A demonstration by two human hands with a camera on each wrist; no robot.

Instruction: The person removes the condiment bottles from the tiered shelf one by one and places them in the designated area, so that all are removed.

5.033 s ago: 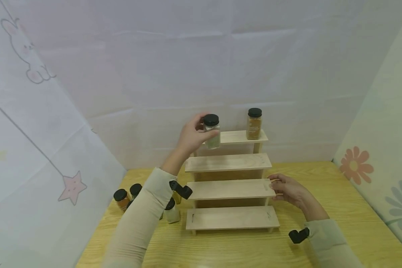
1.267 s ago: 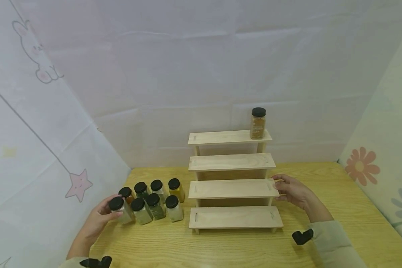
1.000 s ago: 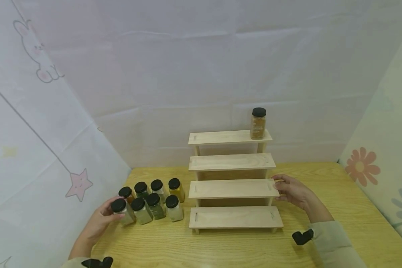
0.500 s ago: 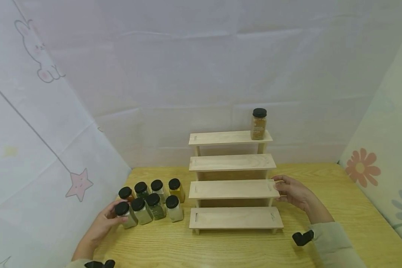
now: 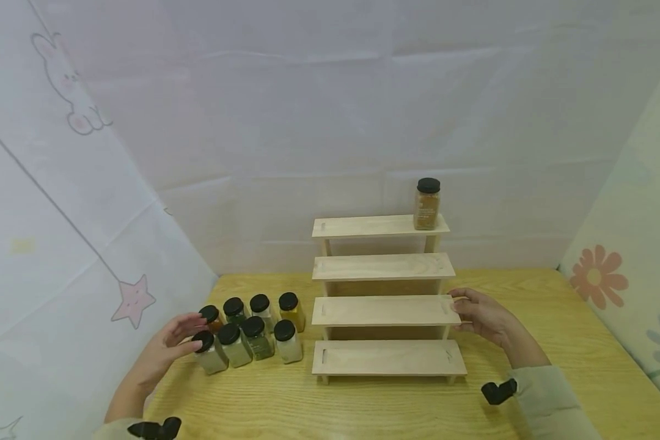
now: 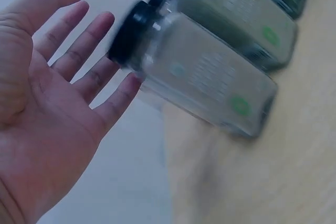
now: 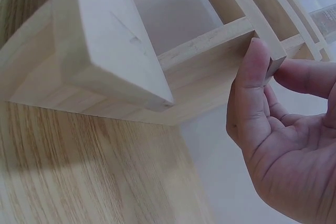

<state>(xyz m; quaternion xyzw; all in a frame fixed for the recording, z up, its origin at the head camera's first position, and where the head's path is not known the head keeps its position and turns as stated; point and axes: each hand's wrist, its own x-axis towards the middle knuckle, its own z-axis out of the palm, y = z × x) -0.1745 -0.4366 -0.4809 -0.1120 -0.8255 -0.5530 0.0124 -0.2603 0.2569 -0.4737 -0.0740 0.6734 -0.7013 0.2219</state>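
Note:
My left hand [image 5: 167, 348] is spread beside the front-left spice jar [image 5: 213, 360], a clear square jar with a black lid and pale contents, upright on the table. In the left wrist view the fingers are straight and apart, the little fingertip overlapping this jar [image 6: 205, 77] near its neck. My right hand [image 5: 486, 321] pinches the right end of the second step from the bottom of a four-step wooden shelf rack [image 5: 385, 310]. The right wrist view shows thumb and forefinger on either side of that board's corner [image 7: 275, 56].
Several more black-lidded spice jars [image 5: 258, 339] stand in two rows left of the rack, among them a yellow one [image 5: 291, 313]. A jar of orange-brown spice [image 5: 427, 211] stands at the right end of the top step. Patterned cloth walls [image 5: 330, 122] enclose the table [image 5: 363, 409].
Five seconds ago my left hand held a pale jar at the top step; it then brought the jar to the front-left of the group and has now let go. My right hand stayed put.

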